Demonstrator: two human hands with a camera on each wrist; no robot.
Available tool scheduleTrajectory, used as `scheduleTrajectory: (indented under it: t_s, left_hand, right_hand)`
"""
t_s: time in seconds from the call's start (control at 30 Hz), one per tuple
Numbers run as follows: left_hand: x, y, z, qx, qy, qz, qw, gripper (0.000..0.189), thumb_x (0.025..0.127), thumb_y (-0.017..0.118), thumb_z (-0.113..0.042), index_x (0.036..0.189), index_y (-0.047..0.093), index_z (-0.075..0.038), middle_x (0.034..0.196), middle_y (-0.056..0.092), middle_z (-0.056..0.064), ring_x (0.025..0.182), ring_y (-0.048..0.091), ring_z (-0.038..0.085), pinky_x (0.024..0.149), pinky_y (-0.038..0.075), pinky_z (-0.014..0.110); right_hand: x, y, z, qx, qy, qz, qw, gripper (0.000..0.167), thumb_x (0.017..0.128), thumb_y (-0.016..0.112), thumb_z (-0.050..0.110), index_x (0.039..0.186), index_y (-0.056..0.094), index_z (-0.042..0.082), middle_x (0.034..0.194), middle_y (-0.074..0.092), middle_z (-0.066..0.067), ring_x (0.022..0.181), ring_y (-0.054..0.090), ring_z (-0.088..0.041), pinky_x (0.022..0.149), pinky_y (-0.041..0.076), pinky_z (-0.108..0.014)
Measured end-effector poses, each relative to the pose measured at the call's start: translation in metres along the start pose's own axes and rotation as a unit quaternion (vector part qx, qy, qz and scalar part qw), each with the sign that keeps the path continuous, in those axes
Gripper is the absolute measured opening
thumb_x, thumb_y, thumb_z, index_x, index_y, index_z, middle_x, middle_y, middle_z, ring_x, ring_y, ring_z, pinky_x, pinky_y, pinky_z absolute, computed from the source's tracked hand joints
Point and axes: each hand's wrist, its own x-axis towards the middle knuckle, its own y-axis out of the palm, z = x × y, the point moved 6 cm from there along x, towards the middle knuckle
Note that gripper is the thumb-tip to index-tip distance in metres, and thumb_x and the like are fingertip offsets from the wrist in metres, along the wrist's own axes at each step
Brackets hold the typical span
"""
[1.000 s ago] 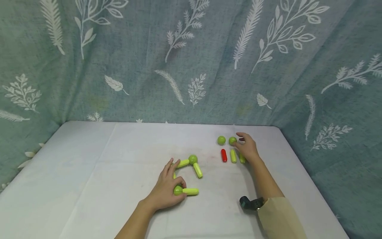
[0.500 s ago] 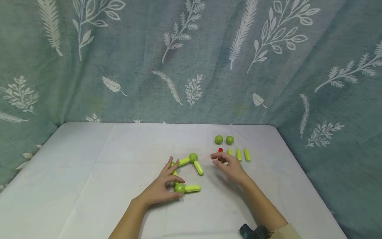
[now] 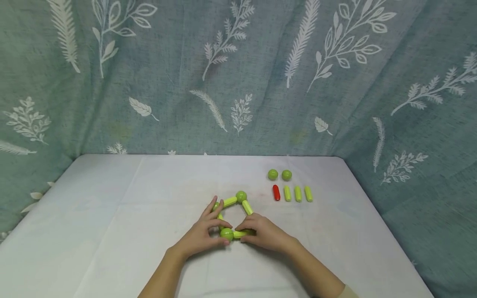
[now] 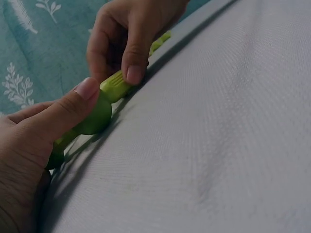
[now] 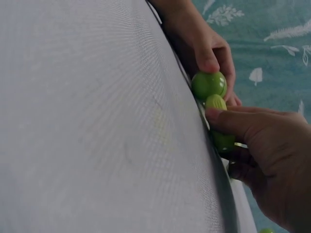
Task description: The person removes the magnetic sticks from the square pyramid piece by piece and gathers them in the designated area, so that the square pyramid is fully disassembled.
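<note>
My left hand holds a green ball between thumb and forefinger at the near left corner of a ball-and-rod frame on the white table. A yellow-green rod runs from that ball, and my right hand pinches it with thumb and fingers. At the rod's other end a rounded darker green piece shows, mostly hidden by my right hand. The frame's far corner is another green ball, with a rod to its left and a second rod slanting toward my right hand.
Two loose green balls lie at the back right. In front of them a red rod and three yellow-green rods lie in a row. A patterned green cloth hangs behind the white table.
My right hand has come from the loose pieces at the back right, forward and left, to the near rod and now pinches it. My left hand stays at the corner ball.
</note>
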Motion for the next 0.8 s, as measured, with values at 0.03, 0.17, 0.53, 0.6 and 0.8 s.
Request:
scheduleTrajectory:
  t_s: [0.03, 0.17, 0.53, 0.6, 0.8]
  left_hand:
    - [0.000, 0.000, 0.001, 0.004, -0.002, -0.001, 1.0000, 0.036, 0.071, 0.079, -0.039, 0.104, 0.070, -0.029, 0.155, 0.021, 0.015, 0.146, 0.000, 0.032, 0.100, 0.028, 0.070]
    - [0.000, 0.002, 0.003, 0.013, -0.005, -0.004, 0.9999, 0.034, 0.073, 0.077, -0.044, 0.104, 0.071, -0.030, 0.155, 0.024, 0.012, 0.146, 0.002, 0.028, 0.100, 0.031, 0.068]
    - [-0.002, -0.006, 0.005, 0.084, 0.016, -0.060, 0.9946, 0.040, 0.069, 0.080, -0.044, 0.104, 0.071, -0.027, 0.147, 0.041, 0.007, 0.144, 0.015, 0.029, 0.099, 0.033, 0.066]
    - [-0.002, -0.007, 0.001, 0.109, 0.042, -0.071, 0.9907, 0.044, 0.067, 0.080, -0.046, 0.105, 0.071, -0.025, 0.141, 0.049, 0.007, 0.141, 0.022, 0.031, 0.097, 0.034, 0.066]
    - [-0.001, -0.010, -0.005, 0.176, 0.079, -0.093, 0.9767, 0.060, 0.059, 0.078, -0.052, 0.109, 0.071, -0.020, 0.128, 0.060, 0.003, 0.129, 0.038, 0.030, 0.087, 0.042, 0.054]
  right_hand:
    - [0.000, 0.000, 0.000, 0.004, 0.001, 0.002, 1.0000, 0.024, 0.084, 0.072, 0.023, 0.107, 0.071, 0.018, 0.100, 0.064, 0.013, 0.093, 0.052, -0.001, 0.083, 0.046, -0.021]
    - [-0.002, -0.002, -0.001, 0.028, 0.007, 0.018, 0.9994, 0.022, 0.085, 0.071, 0.023, 0.106, 0.070, 0.019, 0.099, 0.064, 0.014, 0.090, 0.052, 0.000, 0.084, 0.046, -0.021]
    - [-0.035, -0.020, -0.029, 0.218, 0.107, 0.007, 0.9700, 0.039, 0.095, 0.057, 0.018, 0.134, 0.053, 0.011, 0.118, 0.060, -0.005, 0.090, 0.053, -0.011, 0.077, 0.048, -0.022]
    - [-0.041, -0.024, -0.040, 0.276, 0.139, -0.024, 0.9507, 0.039, 0.095, 0.057, 0.016, 0.132, 0.053, 0.008, 0.120, 0.058, -0.012, 0.091, 0.058, -0.013, 0.075, 0.050, -0.023]
    - [-0.054, -0.041, -0.072, 0.319, 0.226, -0.202, 0.8980, 0.035, 0.086, 0.069, 0.009, 0.118, 0.056, -0.001, 0.100, 0.059, -0.014, 0.080, 0.061, -0.015, 0.068, 0.052, -0.022]
